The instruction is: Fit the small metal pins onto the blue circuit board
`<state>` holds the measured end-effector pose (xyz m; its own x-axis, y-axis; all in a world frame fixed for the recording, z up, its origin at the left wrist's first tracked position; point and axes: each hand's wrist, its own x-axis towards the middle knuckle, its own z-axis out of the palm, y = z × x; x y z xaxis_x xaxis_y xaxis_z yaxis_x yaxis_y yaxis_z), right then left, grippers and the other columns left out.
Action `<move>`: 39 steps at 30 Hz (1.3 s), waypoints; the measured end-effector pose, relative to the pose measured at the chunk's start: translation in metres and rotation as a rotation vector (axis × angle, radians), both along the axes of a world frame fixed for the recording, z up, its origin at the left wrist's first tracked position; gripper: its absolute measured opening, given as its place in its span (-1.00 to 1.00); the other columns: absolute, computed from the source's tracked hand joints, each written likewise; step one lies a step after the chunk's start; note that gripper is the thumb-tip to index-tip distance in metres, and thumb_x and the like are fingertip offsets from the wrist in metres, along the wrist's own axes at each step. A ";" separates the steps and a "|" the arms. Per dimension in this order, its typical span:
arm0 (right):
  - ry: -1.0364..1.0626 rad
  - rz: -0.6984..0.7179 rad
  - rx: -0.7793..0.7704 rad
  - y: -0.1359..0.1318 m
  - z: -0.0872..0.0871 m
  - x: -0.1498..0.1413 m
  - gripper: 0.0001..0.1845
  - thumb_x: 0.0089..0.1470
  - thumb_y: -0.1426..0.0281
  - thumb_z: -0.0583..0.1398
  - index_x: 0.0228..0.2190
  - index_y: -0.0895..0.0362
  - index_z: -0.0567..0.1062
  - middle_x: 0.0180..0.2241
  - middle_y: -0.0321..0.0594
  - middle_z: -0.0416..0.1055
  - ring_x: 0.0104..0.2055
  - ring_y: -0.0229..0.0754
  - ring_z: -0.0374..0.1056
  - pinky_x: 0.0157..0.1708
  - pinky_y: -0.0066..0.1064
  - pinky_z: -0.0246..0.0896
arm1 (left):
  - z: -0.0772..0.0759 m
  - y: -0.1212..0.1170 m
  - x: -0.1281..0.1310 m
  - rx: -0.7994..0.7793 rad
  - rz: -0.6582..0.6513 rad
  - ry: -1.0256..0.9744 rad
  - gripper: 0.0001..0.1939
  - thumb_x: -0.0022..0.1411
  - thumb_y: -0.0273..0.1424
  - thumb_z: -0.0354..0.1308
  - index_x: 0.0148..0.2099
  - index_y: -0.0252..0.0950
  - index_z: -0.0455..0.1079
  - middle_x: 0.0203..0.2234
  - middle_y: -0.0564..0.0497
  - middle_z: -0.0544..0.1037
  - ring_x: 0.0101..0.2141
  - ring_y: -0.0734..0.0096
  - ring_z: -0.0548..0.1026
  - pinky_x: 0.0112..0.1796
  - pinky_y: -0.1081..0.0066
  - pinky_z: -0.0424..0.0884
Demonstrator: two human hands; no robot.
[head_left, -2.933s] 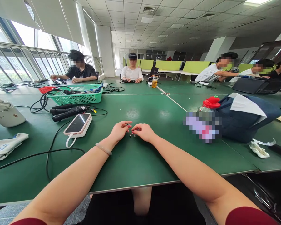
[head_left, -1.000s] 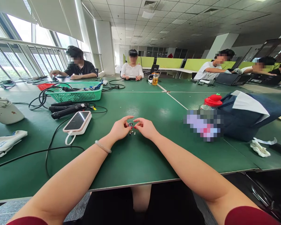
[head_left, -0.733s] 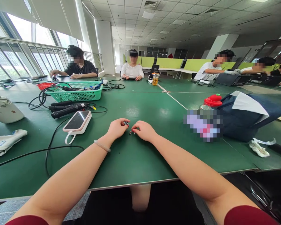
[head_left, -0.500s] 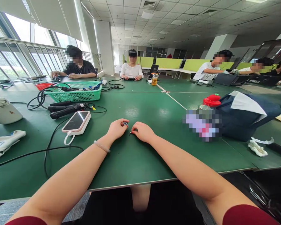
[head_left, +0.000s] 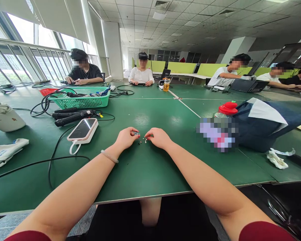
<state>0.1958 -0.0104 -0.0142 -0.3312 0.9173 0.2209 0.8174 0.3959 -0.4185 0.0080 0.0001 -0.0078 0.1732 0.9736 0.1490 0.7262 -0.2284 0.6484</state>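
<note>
Your right hand (head_left: 159, 138) has just drawn up and toward the right. A small pale piece (head_left: 144, 139) now shows at its fingertips, where half a second ago the fingers were bent low over the bits on the green surface (head_left: 140, 170). For the work in hand, this suggests that one of the loose bits has been picked up. The right grip appears to be pinched together on that piece, between thumb and forefinger; the contact is too small to confirm in detail. The grip of your left hand (head_left: 126, 138) is clamped on a small patterned piece (head_left: 136, 133), light and dark, partly hidden by the fingers. The two hands face each other, near but apart, well in from the near edge of the surface.

Compared with the earlier frame, a white bit (head_left: 145, 142), then covered by your right fingers, lies in plain view just below them. A dark bit (head_left: 140, 143) rests to its left, in the gap between your hands. Your left hand is almost unchanged. Toward the far edge, a co-worker in a black top (head_left: 87, 73) has brought both hands closer together. The green basket (head_left: 95, 102) and the white-cased device (head_left: 82, 130), left of your hands, lie as before.
</note>
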 end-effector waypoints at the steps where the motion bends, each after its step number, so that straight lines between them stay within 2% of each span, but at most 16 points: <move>1: 0.001 0.034 -0.012 0.000 0.000 0.001 -0.82 -0.02 0.49 0.18 -0.37 0.03 0.55 -0.32 -0.30 0.41 -0.31 -0.27 0.29 -0.33 -0.49 0.13 | -0.001 0.000 0.000 0.000 0.001 0.007 -0.72 -0.03 -0.26 0.19 -0.22 -0.23 0.43 -0.51 0.08 0.50 -0.46 0.43 0.44 -0.43 0.49 0.30; 7: -0.040 0.122 -0.062 0.001 0.002 0.002 -0.91 -0.05 0.50 0.21 -0.48 0.09 0.52 -0.39 -0.30 0.37 -0.35 -0.30 0.27 -0.37 -0.51 0.09 | -0.006 0.003 0.000 -0.017 -0.006 0.037 -0.73 -0.07 -0.30 0.24 -0.26 -0.24 0.40 -0.44 0.06 0.51 -0.41 0.42 0.46 -0.39 0.49 0.32; 13: -0.018 0.223 -0.077 -0.003 0.003 0.004 -0.81 -0.03 0.58 0.19 -0.39 0.06 0.51 -0.35 -0.33 0.35 -0.35 -0.34 0.25 -0.37 -0.53 0.08 | -0.006 0.003 0.000 -0.019 -0.022 0.053 -0.74 -0.09 -0.35 0.25 -0.27 -0.24 0.39 -0.42 0.06 0.51 -0.38 0.42 0.47 -0.36 0.49 0.34; 17: 0.003 0.269 -0.094 -0.002 0.001 0.005 -0.84 -0.03 0.53 0.21 -0.39 0.05 0.50 -0.35 -0.34 0.34 -0.38 -0.36 0.23 -0.39 -0.54 0.07 | -0.005 0.002 0.000 -0.017 -0.021 0.063 -0.75 -0.08 -0.37 0.24 -0.27 -0.24 0.39 -0.41 0.06 0.52 -0.38 0.42 0.48 -0.37 0.49 0.34; 24: -0.060 0.251 -0.070 -0.006 0.006 -0.002 -0.91 -0.02 0.52 0.20 -0.50 0.12 0.49 -0.39 -0.31 0.36 -0.36 -0.32 0.25 -0.37 -0.52 0.07 | -0.006 0.003 -0.001 -0.002 -0.037 0.079 -0.76 -0.07 -0.37 0.22 -0.26 -0.24 0.39 -0.40 0.04 0.53 -0.39 0.39 0.47 -0.35 0.46 0.35; 29: -0.049 0.220 -0.038 -0.002 -0.002 -0.004 -0.88 0.05 0.48 0.15 -0.47 0.14 0.48 -0.38 -0.27 0.35 -0.35 -0.30 0.25 -0.35 -0.50 0.08 | -0.004 0.001 0.000 -0.002 -0.045 0.075 -0.77 -0.06 -0.39 0.20 -0.27 -0.25 0.38 -0.40 0.03 0.53 -0.38 0.39 0.48 -0.35 0.47 0.35; 35: 0.218 0.124 0.103 -0.004 -0.005 -0.012 -0.87 0.08 0.46 0.12 -0.46 0.16 0.45 -0.42 -0.30 0.32 -0.38 -0.33 0.20 -0.35 -0.52 0.06 | -0.002 -0.005 0.005 -0.025 -0.107 -0.009 -0.75 -0.05 -0.23 0.17 -0.30 -0.24 0.34 -0.48 0.06 0.53 -0.44 0.39 0.48 -0.42 0.48 0.34; 39: 0.313 0.099 0.125 -0.010 -0.001 -0.017 -0.87 0.06 0.43 0.14 -0.49 0.16 0.44 -0.45 -0.33 0.29 -0.45 -0.35 0.15 -0.39 -0.52 0.05 | -0.001 -0.009 0.009 0.005 -0.163 -0.032 -0.73 -0.06 -0.20 0.17 -0.34 -0.25 0.33 -0.50 0.07 0.53 -0.45 0.39 0.47 -0.43 0.47 0.33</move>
<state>0.1783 -0.0201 -0.0151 -0.3151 0.8437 0.4346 0.6122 0.5306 -0.5863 0.0166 -0.0084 -0.0089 0.3242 0.9320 0.1621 0.6579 -0.3453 0.6693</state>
